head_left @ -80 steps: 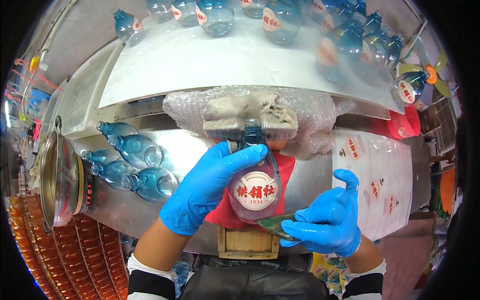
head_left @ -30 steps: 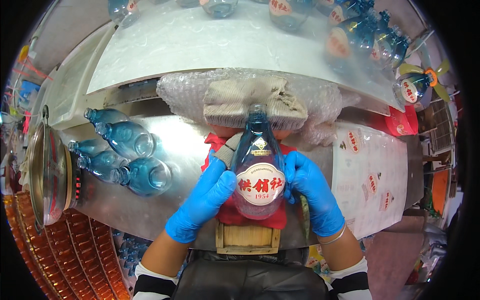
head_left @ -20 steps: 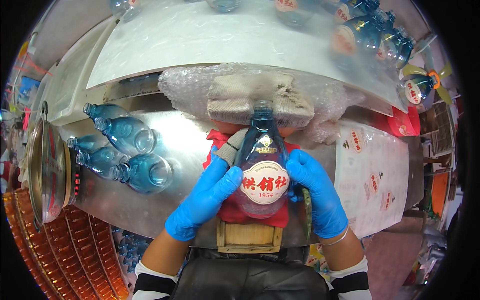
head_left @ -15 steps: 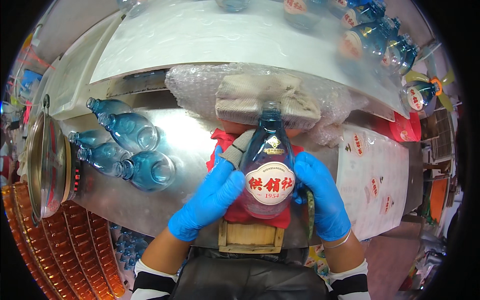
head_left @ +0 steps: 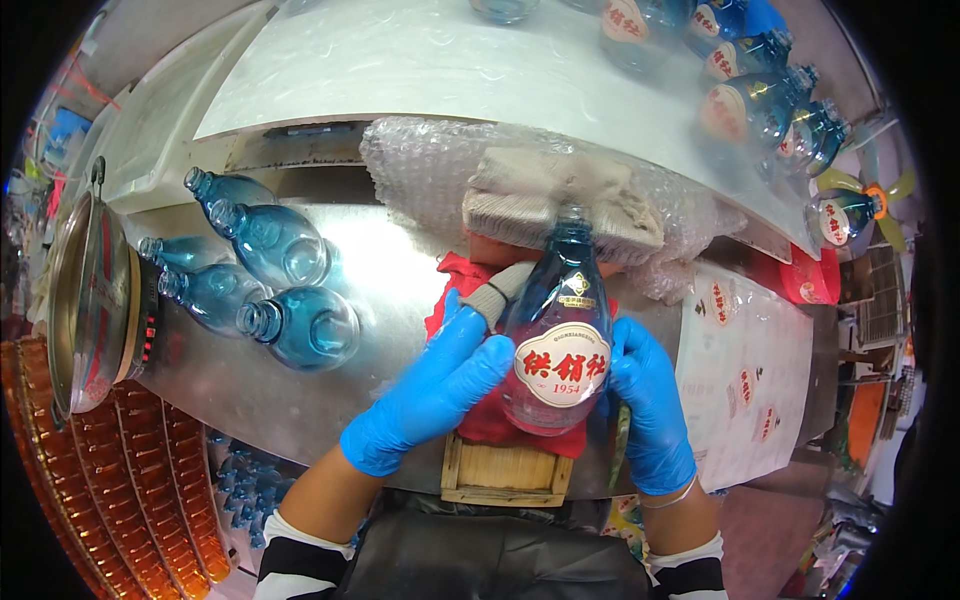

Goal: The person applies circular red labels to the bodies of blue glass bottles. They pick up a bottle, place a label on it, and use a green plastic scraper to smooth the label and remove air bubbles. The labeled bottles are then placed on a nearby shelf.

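A blue-to-pink tinted glass bottle (head_left: 560,325) with a pale oval label and a gold emblem lies tilted in front of me. Its neck reaches against a padded block (head_left: 560,190) wrapped in off-white knit cloth. My left hand (head_left: 430,385), in a blue glove, is closed at the bottle's left side, thumb by the label. Grey knit fabric (head_left: 497,292) with a dark band covers its fingertips. On the other side, my right hand (head_left: 650,405), also blue-gloved, curls its fingers against the bottle; their tips are partly hidden. Red cloth (head_left: 455,270) lies beneath.
Several blue bottles (head_left: 300,325) lie on the metal table at left, beside a round metal-rimmed device (head_left: 95,300). More labelled bottles (head_left: 740,110) stand on the white surface beyond. A wooden block (head_left: 505,475) sits near me; printed sheets (head_left: 745,370) lie right.
My right fingers have curled in closer by the bottle's right side. The bottle stays between both hands. The view has shifted slightly, so everything appears a little further right.
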`<state>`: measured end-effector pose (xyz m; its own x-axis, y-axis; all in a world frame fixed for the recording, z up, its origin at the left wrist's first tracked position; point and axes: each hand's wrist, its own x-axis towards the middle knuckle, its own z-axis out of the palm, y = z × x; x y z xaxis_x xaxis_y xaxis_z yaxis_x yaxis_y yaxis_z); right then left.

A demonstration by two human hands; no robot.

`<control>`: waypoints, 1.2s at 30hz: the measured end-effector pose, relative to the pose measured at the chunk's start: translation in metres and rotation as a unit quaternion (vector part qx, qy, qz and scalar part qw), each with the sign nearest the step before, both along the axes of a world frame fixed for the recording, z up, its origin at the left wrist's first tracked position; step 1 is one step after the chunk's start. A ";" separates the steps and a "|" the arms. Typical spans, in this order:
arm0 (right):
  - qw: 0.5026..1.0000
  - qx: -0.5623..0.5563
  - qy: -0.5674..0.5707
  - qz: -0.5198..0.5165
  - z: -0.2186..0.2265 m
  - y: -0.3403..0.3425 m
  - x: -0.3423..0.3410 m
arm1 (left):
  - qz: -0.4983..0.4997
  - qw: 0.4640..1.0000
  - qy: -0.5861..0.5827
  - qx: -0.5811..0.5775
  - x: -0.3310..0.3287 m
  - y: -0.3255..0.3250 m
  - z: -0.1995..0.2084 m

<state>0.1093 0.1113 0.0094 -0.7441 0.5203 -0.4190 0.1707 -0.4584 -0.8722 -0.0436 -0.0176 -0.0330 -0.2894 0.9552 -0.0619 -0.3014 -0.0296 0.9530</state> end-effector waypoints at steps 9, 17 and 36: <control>0.999 0.014 0.023 -0.038 -0.016 -0.004 0.005 | 0.051 0.999 0.004 -0.002 0.012 0.003 0.014; 0.999 -0.041 0.017 -0.020 -0.011 0.000 0.008 | 0.032 0.998 0.049 -0.021 0.007 0.004 -0.009; 0.973 0.031 0.064 -0.219 -0.001 0.046 0.015 | 0.106 0.844 0.521 -0.072 0.037 -0.015 0.035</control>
